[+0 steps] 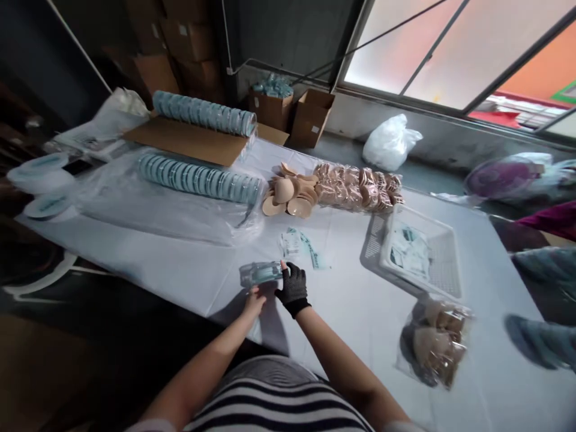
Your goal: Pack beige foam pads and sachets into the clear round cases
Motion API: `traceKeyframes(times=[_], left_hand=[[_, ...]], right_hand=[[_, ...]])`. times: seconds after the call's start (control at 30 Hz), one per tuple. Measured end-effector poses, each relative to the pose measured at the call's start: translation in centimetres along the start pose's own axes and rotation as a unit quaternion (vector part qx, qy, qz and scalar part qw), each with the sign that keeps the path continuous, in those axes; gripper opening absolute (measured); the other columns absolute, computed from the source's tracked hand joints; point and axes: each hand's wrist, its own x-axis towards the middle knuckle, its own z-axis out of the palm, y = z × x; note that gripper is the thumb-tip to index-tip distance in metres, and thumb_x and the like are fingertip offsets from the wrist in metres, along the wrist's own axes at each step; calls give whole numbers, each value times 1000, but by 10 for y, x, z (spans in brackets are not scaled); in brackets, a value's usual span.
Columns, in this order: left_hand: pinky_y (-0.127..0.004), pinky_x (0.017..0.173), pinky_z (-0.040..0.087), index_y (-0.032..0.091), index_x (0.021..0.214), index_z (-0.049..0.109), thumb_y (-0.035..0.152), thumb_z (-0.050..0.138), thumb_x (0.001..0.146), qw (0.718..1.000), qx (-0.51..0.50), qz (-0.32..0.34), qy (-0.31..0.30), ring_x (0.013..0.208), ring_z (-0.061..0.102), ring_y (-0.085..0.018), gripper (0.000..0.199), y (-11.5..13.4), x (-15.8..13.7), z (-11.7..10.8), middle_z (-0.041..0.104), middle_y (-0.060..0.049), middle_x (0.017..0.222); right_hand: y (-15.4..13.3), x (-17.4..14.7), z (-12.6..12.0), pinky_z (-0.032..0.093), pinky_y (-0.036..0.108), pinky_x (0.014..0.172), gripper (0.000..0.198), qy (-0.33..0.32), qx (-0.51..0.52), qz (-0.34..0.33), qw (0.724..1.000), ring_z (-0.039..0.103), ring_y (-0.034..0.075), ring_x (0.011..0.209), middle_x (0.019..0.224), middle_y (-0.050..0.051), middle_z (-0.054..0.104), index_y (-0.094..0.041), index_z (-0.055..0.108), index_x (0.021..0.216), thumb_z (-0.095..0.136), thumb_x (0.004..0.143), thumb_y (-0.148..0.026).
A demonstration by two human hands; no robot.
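A clear plastic package (260,273) with pale blue parts lies across the near part of the white table, its exact kind too blurred to tell. My right hand (294,290), in a dark fingerless glove, has its fingers and thumb around the package's right end. My bare left hand (255,301) is at its near edge, fingers slightly apart; whether they touch it is unclear. Just beyond lie flat printed plastic bags (299,246) with green lettering. Behind these is a loose pile of beige moulded cups (290,195).
Bagged beige cups (360,187) line the far edge. A white plastic basket (443,255) holding printed bags stands right, with another bag of cups (438,342) nearer me. Rows of clear round packages (198,177) and a cardboard sheet (184,141) are left. Cartons (311,117) stand beyond the table.
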Motion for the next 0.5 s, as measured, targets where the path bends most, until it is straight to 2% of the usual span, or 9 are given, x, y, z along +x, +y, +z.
traceKeyframes(times=[0.07, 0.13, 0.2, 0.23, 0.3, 0.4, 0.43, 0.5], left_hand=[[-39, 71, 51, 21, 133, 41, 31, 51, 82, 998, 1, -56, 26, 91, 69, -28, 52, 3, 7, -12, 65, -14, 107], [-34, 72, 52, 23, 134, 38, 30, 50, 83, 995, -2, -91, 36, 91, 70, -24, 53, 9, 12, -22, 64, -12, 110], [-29, 68, 51, 24, 132, 40, 29, 53, 81, 994, -7, -107, 31, 89, 70, -21, 53, 19, 19, -27, 65, -10, 108], [-28, 66, 50, 24, 131, 42, 30, 56, 80, 993, -11, -111, 30, 87, 70, -21, 54, 25, 24, -29, 65, -9, 106], [-26, 62, 48, 23, 129, 46, 30, 59, 77, 993, -18, -112, 24, 86, 69, -20, 55, 37, 34, -32, 66, -7, 102], [-26, 61, 47, 23, 119, 55, 34, 63, 74, 995, -15, -99, 6, 87, 68, -21, 48, 56, 53, -44, 65, -6, 99], [-26, 61, 47, 23, 114, 58, 36, 65, 73, 996, -13, -91, 1, 87, 68, -21, 44, 61, 59, -51, 65, -5, 97], [-28, 61, 48, 24, 106, 62, 39, 66, 71, 998, -17, -60, -2, 86, 68, -23, 38, 72, 70, -71, 65, -5, 92]], right_hand=[[-1, 21, -2, 16, 62, 112, 105, -60, -22, -70, 996, 30, 41, 138, 153, 20, 36, -20, 32, 151, 82, 59, -28], [2, 39, 2, 25, 57, 111, 98, -122, 4, -133, 984, 40, 36, 132, 145, 17, 46, -20, 36, 149, 78, 61, -24], [17, 52, 5, 38, 47, 105, 84, -123, 70, -144, 980, 52, 30, 119, 131, 14, 57, -18, 42, 144, 69, 64, -20], [31, 57, 3, 42, 44, 102, 79, -89, 108, -120, 983, 54, 28, 116, 127, 13, 59, -17, 44, 142, 65, 66, -20], [72, 69, -11, 44, 43, 101, 73, 31, 174, -22, 984, 53, 29, 118, 128, 15, 57, -14, 44, 140, 59, 69, -24], [150, 92, -49, 45, 46, 100, 80, 196, 194, 150, 950, 54, 35, 115, 128, 19, 57, -13, 38, 143, 58, 70, -40], [174, 99, -62, 46, 49, 97, 88, 227, 178, 202, 936, 56, 37, 112, 124, 21, 58, -9, 36, 144, 59, 67, -43], [212, 111, -82, 48, 52, 92, 98, 236, 141, 289, 917, 58, 41, 109, 119, 25, 60, -2, 36, 144, 61, 63, -50]])
